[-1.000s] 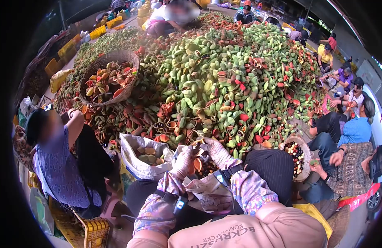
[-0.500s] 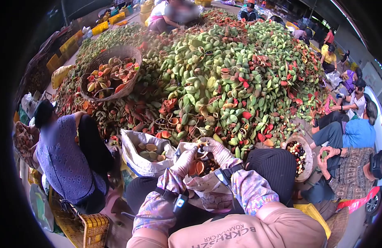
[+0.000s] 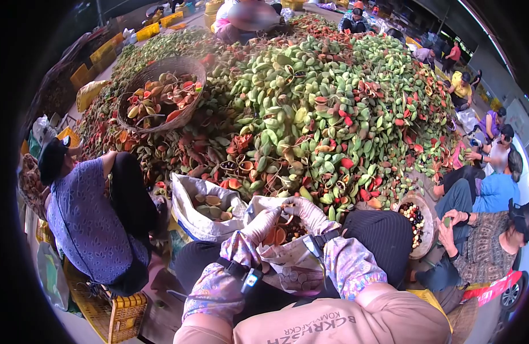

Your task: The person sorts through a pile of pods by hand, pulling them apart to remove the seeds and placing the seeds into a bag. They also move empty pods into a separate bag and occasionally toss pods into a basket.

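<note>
Both my hands wear pale gloves and meet above an open white sack between my knees. My left hand (image 3: pixel 263 225) has its fingers closed on a small brownish seed pod (image 3: pixel 286 208), mostly hidden by the gloves. Fingers of my right hand (image 3: pixel 305 214) close on the pod's other side. Below them, the open sack (image 3: pixel 290 265) holds dark seeds (image 3: pixel 293 228) and an orange-brown pod shell (image 3: pixel 276 235). Just left stands a second white sack (image 3: pixel 187 207) with opened pod shells (image 3: pixel 211 207) inside.
A large heap of green and red pods (image 3: pixel 310 114) rises in front, with a wicker basket (image 3: pixel 127 109) of shells on it. A round basin (image 3: pixel 427 229) of seeds sits by my right knee. People sit around, one at left on a yellow crate (image 3: pixel 127 318).
My hands have lowered slightly toward the sack's mouth and their fingers have drawn closer around the pod. The whole view has shifted slightly.
</note>
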`<state>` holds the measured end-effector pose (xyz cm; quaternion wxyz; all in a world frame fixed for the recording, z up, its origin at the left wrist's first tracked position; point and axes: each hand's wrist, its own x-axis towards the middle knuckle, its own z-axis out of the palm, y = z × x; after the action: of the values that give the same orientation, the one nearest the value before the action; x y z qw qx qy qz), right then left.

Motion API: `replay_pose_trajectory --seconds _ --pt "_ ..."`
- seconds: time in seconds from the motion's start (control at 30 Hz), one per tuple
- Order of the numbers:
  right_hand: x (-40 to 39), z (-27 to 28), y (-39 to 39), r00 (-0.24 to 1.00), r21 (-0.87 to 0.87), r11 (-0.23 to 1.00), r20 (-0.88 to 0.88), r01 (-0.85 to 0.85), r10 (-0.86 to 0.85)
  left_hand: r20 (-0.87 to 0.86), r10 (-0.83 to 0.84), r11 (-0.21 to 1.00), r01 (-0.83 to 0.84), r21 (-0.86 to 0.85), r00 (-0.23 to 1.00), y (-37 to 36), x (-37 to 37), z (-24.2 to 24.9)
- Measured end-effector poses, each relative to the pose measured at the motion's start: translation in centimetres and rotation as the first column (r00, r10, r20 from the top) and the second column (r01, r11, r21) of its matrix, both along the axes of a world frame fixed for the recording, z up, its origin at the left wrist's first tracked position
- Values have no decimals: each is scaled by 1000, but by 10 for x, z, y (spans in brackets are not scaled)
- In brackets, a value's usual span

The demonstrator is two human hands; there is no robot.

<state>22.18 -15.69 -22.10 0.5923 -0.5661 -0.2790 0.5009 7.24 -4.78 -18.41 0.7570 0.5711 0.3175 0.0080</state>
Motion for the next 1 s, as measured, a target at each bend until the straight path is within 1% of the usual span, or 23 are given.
replay_pose_trajectory --seconds 0.03,0.07,0.13,0.17,0.2,0.23,0.27,0.33,0.37,0.4,0.47,0.5,0.53,0.6,0.63,0.67,0.73,0.77,0.8,0.87,0.93,0.97,1.0 --pt "5 -5 2 878 -138 989 463 -61 119 -49 -107 989 112 102 993 0 0 -3" --pt "7 -2 1 767 -71 988 623 -139 153 -108 -206 954 224 197 972 0 1 -8" --pt "0 2 4 584 -238 961 763 -144 276 -3 -203 978 203 43 979 -3 8 -56" --pt "-8 15 7 582 -233 960 764 -152 278 -86 -217 973 223 60 972 -6 7 -36" --pt "-24 40 11 869 -169 980 462 -109 176 -169 -228 967 243 74 959 -9 6 -14" --pt "-39 66 15 996 -128 991 72 -43 52 -25 -151 945 152 289 988 -14 4 -23" --pt "-46 77 18 940 -119 992 -335 33 -71 -26 -146 944 147 296 989 -9 3 -8" --pt "-25 -8 17 970 -211 968 228 134 -84 -440 -254 721 472 508 861 4 2 36" --pt "-13 -35 12 856 45 995 507 89 -99 -402 -198 805 382 454 894 13 -2 32" --pt "-23 38 -3 803 -91 983 592 158 -74 -358 -126 716 334 613 925 21 -2 44" --pt "-4 10 -4 992 -206 971 56 122 -112 2 200 370 -77 926 980 52 3 -8" --pt "2 1 -3 999 -88 995 -18 39 -40 16 264 230 -79 970 964 63 -1 4" --pt "5 -8 -3 999 -88 995 -15 44 -45 42 323 87 -74 993 945 75 -3 17" --pt "6 -13 0 954 10 989 265 -150 142 -39 444 9 39 999 895 95 -10 19" --pt "4 -28 3 995 -66 993 23 -95 96 -193 486 99 166 981 852 100 -16 21" --pt "4 -34 10 993 -31 992 2 -119 119 -97 648 -7 133 991 755 137 -15 -56" --pt "13 -32 24 988 -369 927 105 -67 113 -303 731 42 404 914 611 132 -21 -38" --pt "18 -29 38 987 -371 926 108 -70 118 -439 671 211 414 885 597 132 -21 -30" --pt "23 -23 57 951 -386 921 265 -50 162 -559 590 371 420 828 583 132 -21 -21" --pt "23 -19 95 890 -349 937 429 5 155 -528 461 409 358 840 713 122 -27 19" --pt "18 9 127 780 -304 952 606 43 159 -355 497 360 184 915 792 116 -30 60" --pt "22 -10 149 815 -271 961 569 60 110 -213 492 346 35 938 844 120 -35 74" --pt "15 11 164 888 -377 925 440 53 129 -98 461 407 -112 906 882 128 -41 81"
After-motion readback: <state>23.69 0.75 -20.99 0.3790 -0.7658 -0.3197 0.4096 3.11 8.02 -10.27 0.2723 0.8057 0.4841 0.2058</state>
